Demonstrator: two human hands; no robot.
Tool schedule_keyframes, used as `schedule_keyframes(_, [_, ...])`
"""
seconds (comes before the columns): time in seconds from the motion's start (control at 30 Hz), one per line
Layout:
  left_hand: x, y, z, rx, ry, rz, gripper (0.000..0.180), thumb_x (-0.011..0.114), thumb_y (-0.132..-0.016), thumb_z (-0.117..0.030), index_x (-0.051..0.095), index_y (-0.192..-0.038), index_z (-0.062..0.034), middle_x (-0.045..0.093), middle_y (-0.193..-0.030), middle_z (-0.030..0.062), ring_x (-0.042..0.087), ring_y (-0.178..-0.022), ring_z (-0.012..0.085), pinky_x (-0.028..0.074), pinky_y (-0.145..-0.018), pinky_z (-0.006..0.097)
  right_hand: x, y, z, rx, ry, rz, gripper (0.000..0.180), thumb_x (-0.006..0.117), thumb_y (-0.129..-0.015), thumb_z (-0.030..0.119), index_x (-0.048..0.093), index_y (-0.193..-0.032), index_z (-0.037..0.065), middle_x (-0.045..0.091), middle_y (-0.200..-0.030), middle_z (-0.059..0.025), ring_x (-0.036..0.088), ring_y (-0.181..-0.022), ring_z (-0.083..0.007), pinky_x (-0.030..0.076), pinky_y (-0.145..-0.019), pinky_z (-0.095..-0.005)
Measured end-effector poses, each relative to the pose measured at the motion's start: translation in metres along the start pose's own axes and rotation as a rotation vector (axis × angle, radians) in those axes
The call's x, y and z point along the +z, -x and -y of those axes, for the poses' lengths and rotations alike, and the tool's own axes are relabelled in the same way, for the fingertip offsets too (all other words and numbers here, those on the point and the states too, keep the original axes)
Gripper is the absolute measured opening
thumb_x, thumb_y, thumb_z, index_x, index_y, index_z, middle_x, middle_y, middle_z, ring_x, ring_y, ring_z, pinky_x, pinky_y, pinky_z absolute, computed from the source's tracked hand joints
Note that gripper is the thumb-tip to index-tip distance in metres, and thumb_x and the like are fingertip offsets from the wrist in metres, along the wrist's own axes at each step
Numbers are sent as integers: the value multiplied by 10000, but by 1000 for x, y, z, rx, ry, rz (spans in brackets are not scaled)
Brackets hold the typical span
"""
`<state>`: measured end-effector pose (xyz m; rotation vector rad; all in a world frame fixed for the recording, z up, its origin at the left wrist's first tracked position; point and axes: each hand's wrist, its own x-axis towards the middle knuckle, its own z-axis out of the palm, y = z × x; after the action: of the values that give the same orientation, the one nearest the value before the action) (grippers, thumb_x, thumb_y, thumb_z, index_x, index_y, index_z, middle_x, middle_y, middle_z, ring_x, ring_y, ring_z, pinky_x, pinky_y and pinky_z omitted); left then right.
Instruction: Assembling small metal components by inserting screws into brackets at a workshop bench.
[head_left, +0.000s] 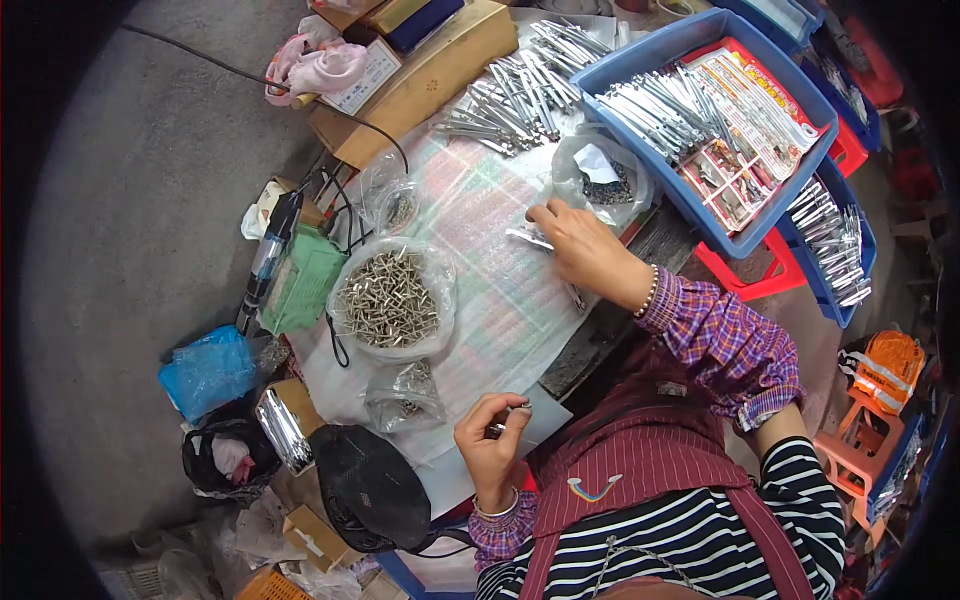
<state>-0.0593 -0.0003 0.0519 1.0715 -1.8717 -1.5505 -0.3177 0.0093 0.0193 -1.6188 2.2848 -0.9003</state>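
My left hand (pixel 490 447) is closed near the table's front edge, thumb and index finger pinched on a small shiny metal piece (pixel 524 405). Its curled fingers partly hide more metal. Over the table, my right hand (pixel 592 248) is bent with its fingers curled at a slim silver metal part (pixel 530 238), whose inner end they cover. Just beyond that hand is a clear plastic bag (pixel 566 165) of small dark parts. To the left, a plastic-lined bowl (pixel 450 290) holds many short metal pins (pixel 390 300). A smaller bag of little parts (pixel 403 397) sits beside it.
A blue tray (pixel 735 240) of silver rods stands at the right, next to a loose rod pile (pixel 525 90). A wooden box (pixel 440 75) sits at the back. At left are a green box (pixel 300 280), a cable and a black cap (pixel 370 485). Red stools flank the right side.
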Motion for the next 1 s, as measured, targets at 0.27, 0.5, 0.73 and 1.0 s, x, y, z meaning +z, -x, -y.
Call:
schedule_keyframes(0.27, [2, -5, -1, 29, -8, -5, 91, 661, -689, 33, 656, -775, 2, 602, -705, 6, 460, -548, 34, 327, -497, 179, -15, 8, -11, -45, -38, -67, 432, 560, -653, -64, 512, -1079, -12, 583, -954, -202, 555, -874, -395, 460, -713, -447])
schedule_keyframes(0.5, [7, -9, 3, 15, 12, -64, 86, 655, -701, 25, 656, -781, -5, 580, -696, -14, 446, -553, 25, 315, -482, 178, -33, 47, 9, -41, -589, -78, 389, 560, -762, -30, 525, -1148, -11, 549, -753, -60, 578, -693, -184, 472, -640, -293])
schedule_keyframes(0.73, [23, -17, -8, -39, 75, 31, 64, 620, -742, 39, 639, -801, 21, 543, -710, -30, 434, -612, 25, 308, -547, 169, -25, 101, 30, 448, -1366, 474, 330, 531, -891, 90, 520, -1212, 9, 538, -773, 14, 543, -674, -63, 448, -608, -215])
schedule_keyframes(1.0, [28, -18, -3, -21, 87, 23, 72, 618, -754, 43, 638, -820, 22, 545, -723, -33, 445, -626, 24, 331, -555, 172, -11, 117, 42, 638, -1529, 560, 319, 564, -893, 121, 551, -1201, 39, 593, -841, -1, 573, -696, -73, 490, -642, -214])
